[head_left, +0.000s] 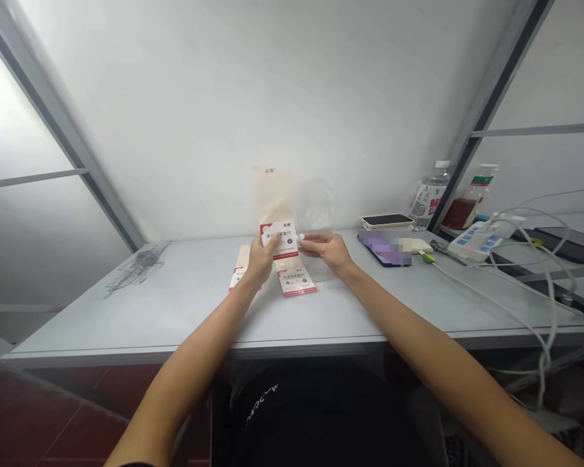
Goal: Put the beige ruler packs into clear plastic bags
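My left hand [259,261] is closed on a ruler set packet [286,251], thumb across its front. This packet is held upright, with a red and white label low down and a long cream upper part. At the right edge of the packet, my right hand [335,253] pinches a small white round thing [300,237], whose kind I cannot make out. Below, a second ruler set packet [298,283] with a similar label lies on the table [194,305]. A third packet [238,275] rests behind my left wrist, partly hidden.
Crumpled clear plastic [139,267] lies at the table's left. On the right are a phone [388,222], a purple-screened device [382,250], a clear bottle [431,198], a bottle of dark red liquid [467,204] and a white power strip [484,239] with trailing cables.
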`<action>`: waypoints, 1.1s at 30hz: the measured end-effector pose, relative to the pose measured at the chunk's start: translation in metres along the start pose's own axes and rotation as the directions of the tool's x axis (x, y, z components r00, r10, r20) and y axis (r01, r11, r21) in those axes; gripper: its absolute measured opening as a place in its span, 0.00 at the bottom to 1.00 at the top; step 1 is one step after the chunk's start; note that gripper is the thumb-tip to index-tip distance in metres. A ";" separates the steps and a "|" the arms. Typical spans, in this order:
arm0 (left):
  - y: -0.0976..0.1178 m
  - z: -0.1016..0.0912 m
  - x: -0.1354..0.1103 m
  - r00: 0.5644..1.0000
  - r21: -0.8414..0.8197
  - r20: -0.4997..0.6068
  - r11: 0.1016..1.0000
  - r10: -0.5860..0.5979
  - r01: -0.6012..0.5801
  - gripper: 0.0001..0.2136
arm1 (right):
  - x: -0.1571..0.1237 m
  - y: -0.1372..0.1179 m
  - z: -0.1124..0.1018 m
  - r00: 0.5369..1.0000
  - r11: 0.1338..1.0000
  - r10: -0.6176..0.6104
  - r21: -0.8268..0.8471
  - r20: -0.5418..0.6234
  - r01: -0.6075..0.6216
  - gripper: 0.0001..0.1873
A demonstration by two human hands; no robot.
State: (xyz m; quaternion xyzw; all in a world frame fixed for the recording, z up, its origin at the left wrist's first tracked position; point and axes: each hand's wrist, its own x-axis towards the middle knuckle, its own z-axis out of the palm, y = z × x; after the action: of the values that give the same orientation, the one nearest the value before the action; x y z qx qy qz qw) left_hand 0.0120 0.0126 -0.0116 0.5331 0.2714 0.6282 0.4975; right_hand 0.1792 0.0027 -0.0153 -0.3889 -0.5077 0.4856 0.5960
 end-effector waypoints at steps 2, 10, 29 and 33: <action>0.009 -0.001 -0.001 1.000 -0.049 -0.006 0.999 -0.012 0.012 0.17 | 0.000 0.001 -0.001 0.998 0.997 -0.017 -0.083 -0.068 0.011 0.15; 0.016 0.020 -0.024 0.840 -0.023 0.462 0.943 -0.284 0.331 0.16 | -0.006 0.001 0.000 0.952 0.678 -0.300 -0.716 -0.058 0.170 0.08; -0.009 0.010 -0.005 0.973 0.096 -0.228 0.995 0.042 -0.021 0.19 | -0.002 0.002 0.005 0.994 0.994 -0.105 0.016 -0.028 0.106 0.12; -0.009 0.010 -0.004 0.967 0.063 -0.244 0.996 0.078 -0.064 0.21 | -0.003 0.003 0.007 0.999 0.997 -0.047 0.053 -0.008 0.047 0.13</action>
State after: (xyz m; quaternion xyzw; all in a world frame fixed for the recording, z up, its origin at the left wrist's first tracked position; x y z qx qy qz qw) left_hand 0.0240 0.0103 -0.0180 0.4738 0.3289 0.6993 0.4223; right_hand 0.1719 0.0001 -0.0176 -0.3625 -0.5017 0.4835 0.6189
